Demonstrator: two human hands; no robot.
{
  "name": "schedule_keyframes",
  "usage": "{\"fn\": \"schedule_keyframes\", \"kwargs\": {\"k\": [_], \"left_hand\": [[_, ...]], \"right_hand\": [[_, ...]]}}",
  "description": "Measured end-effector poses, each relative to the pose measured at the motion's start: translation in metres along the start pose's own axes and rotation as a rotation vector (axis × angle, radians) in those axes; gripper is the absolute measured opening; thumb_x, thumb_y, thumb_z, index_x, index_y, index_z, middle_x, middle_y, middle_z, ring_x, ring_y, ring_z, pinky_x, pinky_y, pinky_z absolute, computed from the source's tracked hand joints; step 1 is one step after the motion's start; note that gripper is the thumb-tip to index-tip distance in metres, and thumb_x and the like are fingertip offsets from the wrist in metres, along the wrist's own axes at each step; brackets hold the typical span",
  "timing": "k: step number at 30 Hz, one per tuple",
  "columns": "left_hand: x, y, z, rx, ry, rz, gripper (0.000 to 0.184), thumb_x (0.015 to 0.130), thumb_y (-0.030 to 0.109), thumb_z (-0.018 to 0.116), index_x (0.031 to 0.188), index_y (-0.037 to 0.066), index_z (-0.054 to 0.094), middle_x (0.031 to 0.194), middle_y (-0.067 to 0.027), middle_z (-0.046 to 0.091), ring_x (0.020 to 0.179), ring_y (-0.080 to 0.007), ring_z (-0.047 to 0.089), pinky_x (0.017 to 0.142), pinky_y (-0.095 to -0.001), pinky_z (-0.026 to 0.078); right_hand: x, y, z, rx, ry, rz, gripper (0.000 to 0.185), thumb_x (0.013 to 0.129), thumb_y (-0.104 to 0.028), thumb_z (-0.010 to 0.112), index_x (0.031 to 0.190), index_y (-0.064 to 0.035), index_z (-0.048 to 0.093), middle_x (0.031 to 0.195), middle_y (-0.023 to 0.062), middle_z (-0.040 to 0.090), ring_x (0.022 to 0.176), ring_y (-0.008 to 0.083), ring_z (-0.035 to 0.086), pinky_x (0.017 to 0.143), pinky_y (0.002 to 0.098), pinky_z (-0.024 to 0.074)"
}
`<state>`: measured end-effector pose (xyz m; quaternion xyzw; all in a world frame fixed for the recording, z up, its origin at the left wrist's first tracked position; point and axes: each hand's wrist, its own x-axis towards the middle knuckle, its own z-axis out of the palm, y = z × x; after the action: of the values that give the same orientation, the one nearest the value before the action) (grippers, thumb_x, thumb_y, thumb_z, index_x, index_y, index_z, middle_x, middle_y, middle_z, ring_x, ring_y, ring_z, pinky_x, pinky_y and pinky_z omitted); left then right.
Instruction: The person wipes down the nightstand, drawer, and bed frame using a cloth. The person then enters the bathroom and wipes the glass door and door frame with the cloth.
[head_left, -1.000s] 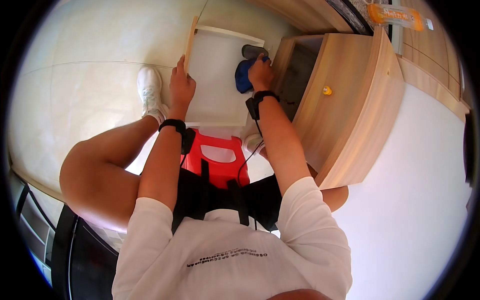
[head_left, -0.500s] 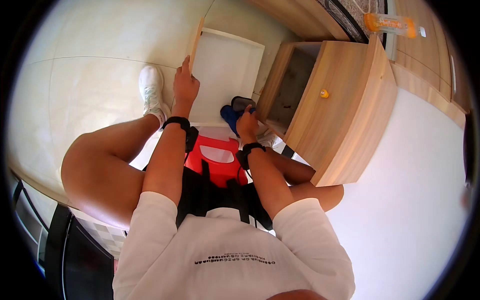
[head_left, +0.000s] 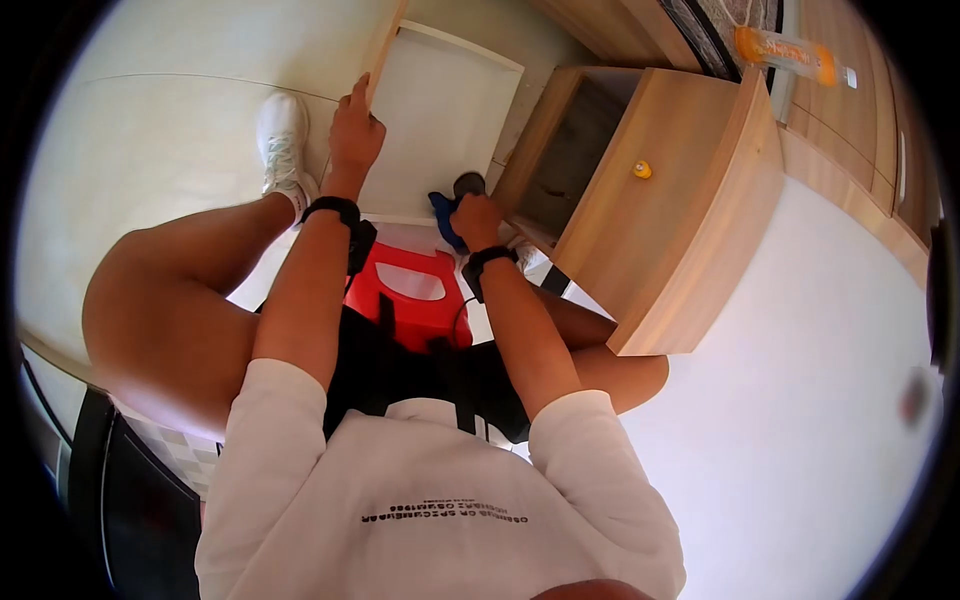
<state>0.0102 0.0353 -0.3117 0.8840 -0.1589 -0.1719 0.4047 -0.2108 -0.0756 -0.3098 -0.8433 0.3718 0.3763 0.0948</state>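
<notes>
On the left, my left hand [head_left: 357,130] grips the edge of a drawer [head_left: 437,110] by its wooden front panel, with the index finger stretched along it. The drawer has a white inside and stands out from the wooden cabinet. My right hand [head_left: 476,220] is closed around a blue and dark grey object [head_left: 446,213] at the drawer's near corner. Its exact kind is partly hidden by my fingers. A wooden cabinet [head_left: 655,165] with a small yellow knob [head_left: 642,170] stands to the right of my right hand.
A red plastic stool [head_left: 405,300] is between my legs. My white shoe [head_left: 284,150] rests on the tiled floor [head_left: 180,130] at the left. An orange-labelled bottle [head_left: 790,55] lies at the upper right, beyond the cabinet. A white surface [head_left: 800,400] extends on the right.
The view has shifted slightly, so most things sit higher and further left. My right hand has turned over the blue and grey object, covering more of it. My left hand stays at the drawer front.
</notes>
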Motion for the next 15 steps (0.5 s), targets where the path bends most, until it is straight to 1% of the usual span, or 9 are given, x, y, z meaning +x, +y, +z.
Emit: {"fn": "schedule_keyframes", "kwargs": {"k": [1, 2, 4, 8, 10, 11, 13, 14, 15], "left_hand": [[0.001, 0.001, 0.000, 0.011, 0.000, -0.004, 0.069, 0.077, -0.002, 0.052, 0.143, 0.016, 0.039, 0.109, -0.0251, 0.058, 0.095, -0.0444, 0.059, 0.081, -0.0534, 0.049], [0.000, 0.002, -0.001, 0.023, -0.002, -0.011, 0.070, 0.077, -0.002, 0.053, 0.143, 0.016, 0.039, 0.108, -0.0248, 0.058, 0.094, -0.0443, 0.059, 0.081, -0.0533, 0.049], [-0.002, 0.002, 0.000, 0.022, 0.002, -0.008, 0.070, 0.077, -0.001, 0.053, 0.143, 0.016, 0.040, 0.107, -0.0245, 0.058, 0.094, -0.0441, 0.059, 0.081, -0.0532, 0.049], [0.001, -0.004, 0.005, 0.026, 0.004, -0.014, 0.068, 0.077, 0.000, 0.054, 0.142, 0.016, 0.041, 0.106, -0.0237, 0.058, 0.094, -0.0439, 0.060, 0.081, -0.0533, 0.049], [0.001, -0.003, 0.004, 0.017, -0.005, -0.022, 0.068, 0.077, 0.000, 0.054, 0.142, 0.017, 0.041, 0.106, -0.0235, 0.058, 0.094, -0.0439, 0.060, 0.081, -0.0535, 0.050], [0.000, -0.004, 0.004, 0.015, -0.005, -0.021, 0.068, 0.077, 0.000, 0.054, 0.142, 0.017, 0.041, 0.106, -0.0234, 0.058, 0.094, -0.0439, 0.060, 0.080, -0.0536, 0.050], [-0.001, -0.006, 0.006, 0.008, 0.019, 0.009, 0.067, 0.077, 0.001, 0.055, 0.141, 0.017, 0.042, 0.106, -0.0232, 0.058, 0.094, -0.0439, 0.060, 0.080, -0.0538, 0.050], [-0.001, -0.008, 0.005, 0.004, 0.049, 0.044, 0.067, 0.077, 0.001, 0.055, 0.141, 0.017, 0.042, 0.106, -0.0231, 0.058, 0.094, -0.0440, 0.059, 0.080, -0.0539, 0.050], [0.000, -0.009, 0.006, 0.017, 0.046, 0.038, 0.067, 0.077, 0.001, 0.055, 0.141, 0.017, 0.042, 0.106, -0.0231, 0.058, 0.094, -0.0440, 0.059, 0.080, -0.0539, 0.050]], "right_hand": [[-0.004, -0.003, 0.006, -0.031, -0.019, 0.002, 0.017, 0.082, -0.018, 0.059, 0.087, -0.0076, 0.072, 0.094, 0.0177, 0.070, 0.088, 0.0327, 0.069, 0.077, 0.0428, 0.0555], [-0.005, -0.006, 0.009, -0.025, -0.026, 0.002, 0.017, 0.082, -0.018, 0.059, 0.087, -0.0076, 0.072, 0.094, 0.0177, 0.070, 0.088, 0.0327, 0.069, 0.077, 0.0428, 0.0555], [-0.003, -0.005, 0.012, -0.072, 0.142, -0.092, 0.015, 0.080, -0.017, 0.061, 0.084, -0.0070, 0.072, 0.091, 0.0175, 0.070, 0.087, 0.0331, 0.068, 0.076, 0.0426, 0.0553], [0.016, 0.017, -0.020, -0.114, 0.053, -0.178, 0.014, 0.079, -0.017, 0.063, 0.085, -0.0066, 0.071, 0.091, 0.0176, 0.069, 0.088, 0.0341, 0.068, 0.076, 0.0445, 0.0547], [0.026, 0.031, -0.016, -0.029, 0.116, -0.121, 0.029, 0.081, -0.027, 0.067, 0.097, -0.0033, 0.069, 0.097, 0.0213, 0.066, 0.089, 0.0387, 0.067, 0.077, 0.0481, 0.0552], [0.026, 0.034, -0.014, -0.032, 0.105, -0.117, 0.029, 0.081, -0.027, 0.067, 0.097, -0.0033, 0.069, 0.097, 0.0213, 0.066, 0.089, 0.0387, 0.067, 0.077, 0.0481, 0.0552], [0.033, 0.034, -0.009, 0.136, 0.233, -0.072, 0.036, 0.082, -0.029, 0.067, 0.105, -0.0012, 0.065, 0.103, 0.0252, 0.064, 0.095, 0.0429, 0.063, 0.083, 0.0502, 0.0525], [0.040, 0.035, -0.010, 0.141, 0.225, -0.079, 0.036, 0.082, -0.029, 0.067, 0.105, -0.0012, 0.065, 0.103, 0.0252, 0.064, 0.095, 0.0429, 0.063, 0.083, 0.0502, 0.0525], [0.048, 0.038, -0.013, 0.139, 0.283, -0.088, 0.038, 0.083, -0.029, 0.067, 0.108, -0.0018, 0.063, 0.105, 0.0266, 0.062, 0.098, 0.0436, 0.062, 0.085, 0.0507, 0.0509]]}}
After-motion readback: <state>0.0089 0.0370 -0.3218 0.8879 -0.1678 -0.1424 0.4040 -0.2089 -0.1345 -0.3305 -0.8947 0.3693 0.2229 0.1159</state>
